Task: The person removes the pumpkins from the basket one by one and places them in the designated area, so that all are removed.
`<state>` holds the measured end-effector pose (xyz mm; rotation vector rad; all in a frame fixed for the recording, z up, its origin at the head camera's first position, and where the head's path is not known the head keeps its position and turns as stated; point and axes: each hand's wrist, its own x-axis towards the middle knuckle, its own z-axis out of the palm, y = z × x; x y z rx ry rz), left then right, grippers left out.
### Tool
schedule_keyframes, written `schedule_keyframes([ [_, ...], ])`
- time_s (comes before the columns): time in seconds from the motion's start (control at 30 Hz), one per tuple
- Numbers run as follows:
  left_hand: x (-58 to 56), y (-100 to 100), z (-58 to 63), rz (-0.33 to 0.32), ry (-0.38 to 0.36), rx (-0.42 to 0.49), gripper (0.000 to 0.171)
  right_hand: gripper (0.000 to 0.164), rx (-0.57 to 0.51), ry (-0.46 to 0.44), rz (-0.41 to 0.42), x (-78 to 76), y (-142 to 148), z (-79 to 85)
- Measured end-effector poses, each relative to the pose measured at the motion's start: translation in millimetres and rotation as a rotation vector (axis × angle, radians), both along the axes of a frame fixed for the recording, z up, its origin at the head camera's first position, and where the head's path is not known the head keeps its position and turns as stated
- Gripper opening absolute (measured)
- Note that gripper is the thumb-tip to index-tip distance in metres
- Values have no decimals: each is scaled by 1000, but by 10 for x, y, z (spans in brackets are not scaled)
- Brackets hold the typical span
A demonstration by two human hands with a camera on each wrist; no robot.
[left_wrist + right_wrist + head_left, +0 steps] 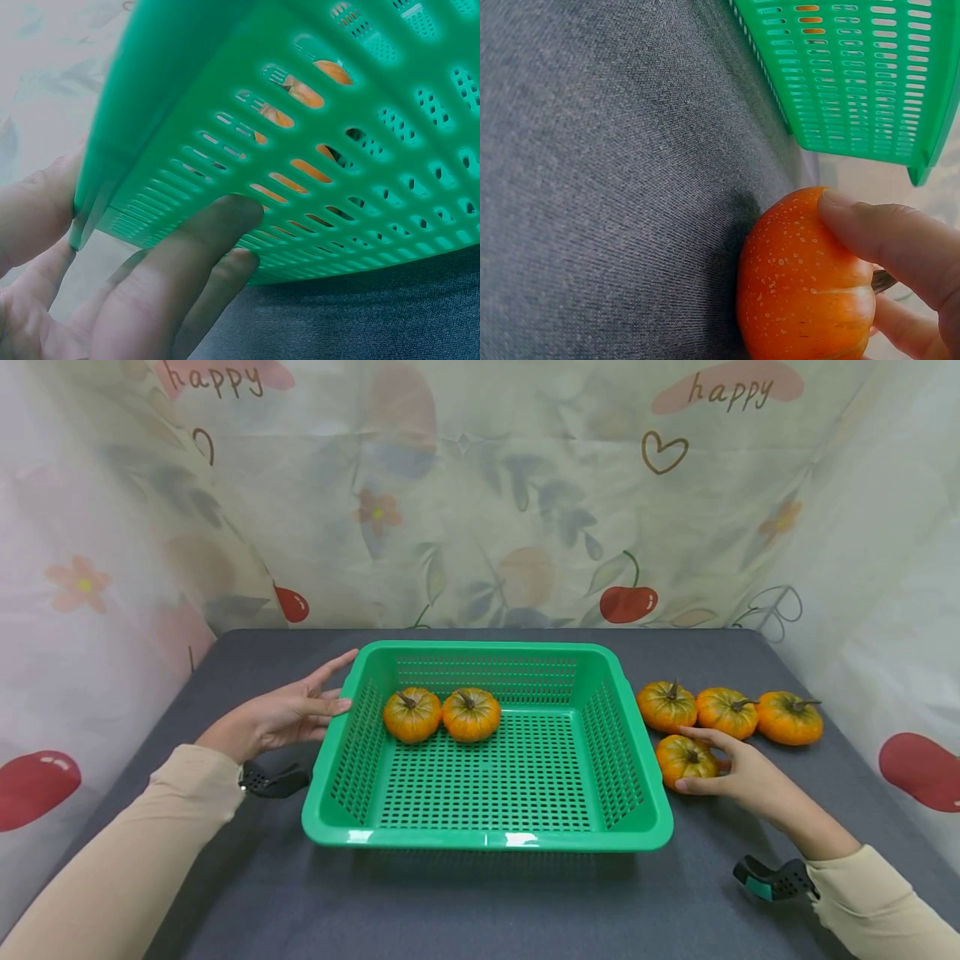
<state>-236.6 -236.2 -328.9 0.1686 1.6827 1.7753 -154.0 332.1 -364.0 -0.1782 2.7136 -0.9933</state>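
Front pumpkin [686, 757], on the grey cloth [480, 910] just right of the green basket [480, 840]: I judge it stiff and firm-rinded, modestly heavy, the smooth skin perhaps slightly slippery, best held across its ribbed flanks and not by the stem [883, 281]. From where I stand, the right hand [738, 772] comes in from the right and pinches it, thumb on the near flank, fingers on the far side. Left hand [288, 714], well apart from the right, has fingers extended against the basket's left rim and wall; pressure there unclear, that wrist view being dim.
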Motion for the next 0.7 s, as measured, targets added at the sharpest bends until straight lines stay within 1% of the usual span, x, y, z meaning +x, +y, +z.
schedule_keyframes([
  [0.37,-3,-9,-6,-6,-1,12,91,86,-15,-6,-2,-2,4,-6],
  [0.7,-1,-7,-9,-4,5,7,92,84,-13,11,10,0,9,7],
])
